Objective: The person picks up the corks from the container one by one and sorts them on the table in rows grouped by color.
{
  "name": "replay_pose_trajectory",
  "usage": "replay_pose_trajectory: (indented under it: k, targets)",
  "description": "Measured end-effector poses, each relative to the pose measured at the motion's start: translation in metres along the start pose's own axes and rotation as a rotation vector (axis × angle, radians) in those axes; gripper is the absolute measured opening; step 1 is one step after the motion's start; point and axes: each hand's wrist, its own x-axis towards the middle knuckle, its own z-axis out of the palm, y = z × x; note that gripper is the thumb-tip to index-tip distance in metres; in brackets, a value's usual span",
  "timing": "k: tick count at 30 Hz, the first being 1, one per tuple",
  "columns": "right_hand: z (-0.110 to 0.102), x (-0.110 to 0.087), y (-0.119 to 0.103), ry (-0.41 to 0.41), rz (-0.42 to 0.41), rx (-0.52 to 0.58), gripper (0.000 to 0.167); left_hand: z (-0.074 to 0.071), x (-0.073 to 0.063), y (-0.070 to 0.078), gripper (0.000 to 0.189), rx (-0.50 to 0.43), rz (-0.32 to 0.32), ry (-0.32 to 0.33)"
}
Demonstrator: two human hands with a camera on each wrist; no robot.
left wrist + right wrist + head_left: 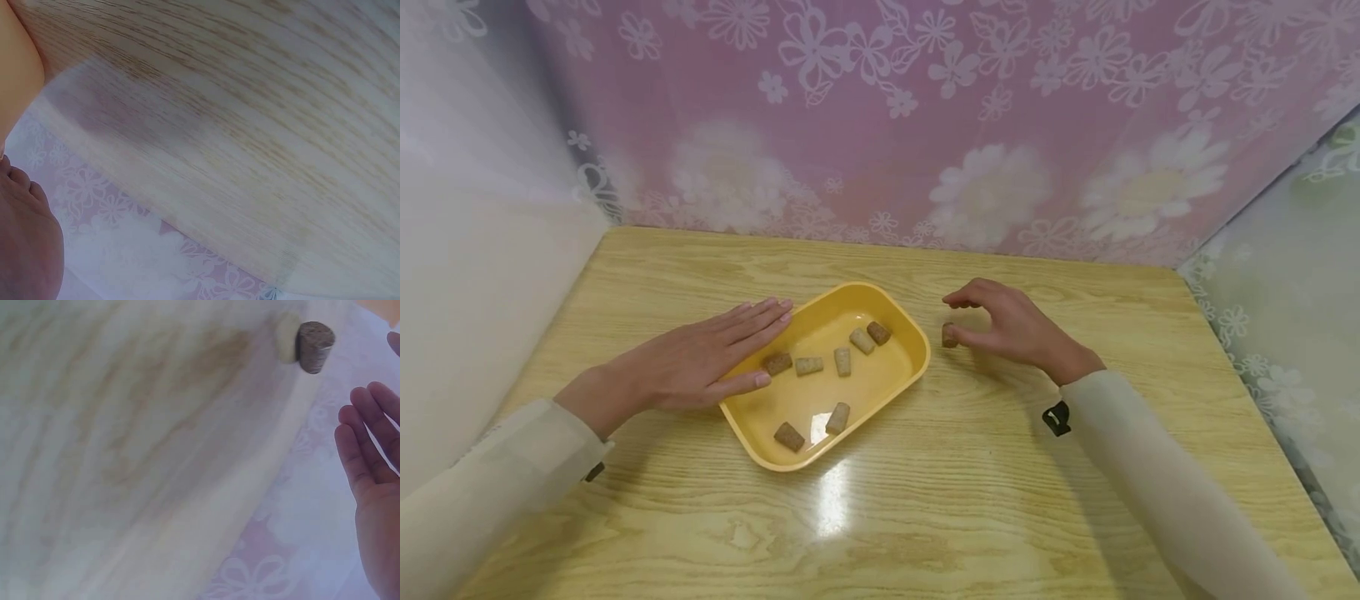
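Observation:
My left hand (700, 354) rests on the left rim of a yellow tray (868, 387), fingers straight and thumb over the edge. Inside lie several small tapered cork stoppers, some dark brown like the brown stopper (789, 437), others beige like the beige stopper (838, 418). To the right of the tray a brown cork stopper (950, 335) stands on the table. My right hand (1011, 325) is beside it, thumb and fingers spread apart. In the right wrist view a gap shows between that stopper (316, 347) and the visible fingers (362, 431).
The wood-grain table (925, 508) is glossy and reflects light. A pink flowered cloth (880, 150) hangs behind its far edge. A pale wall (482, 250) borders the left side, and a flowered cloth (1292, 275) borders the right.

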Motion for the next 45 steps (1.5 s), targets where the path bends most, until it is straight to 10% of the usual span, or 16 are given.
replay_pose_trajectory:
  k: [27,45]
  targets:
    - [0.004,0.050,-0.062,-0.126,-0.230,0.033,0.043,-0.003,-0.002,0.001,0.080,-0.010,-0.040,-0.024]
    - [0.012,0.069,-0.072,-0.244,-0.365,-0.253,0.044,-0.005,0.001,0.001,0.080,-0.009,-0.037,-0.031]
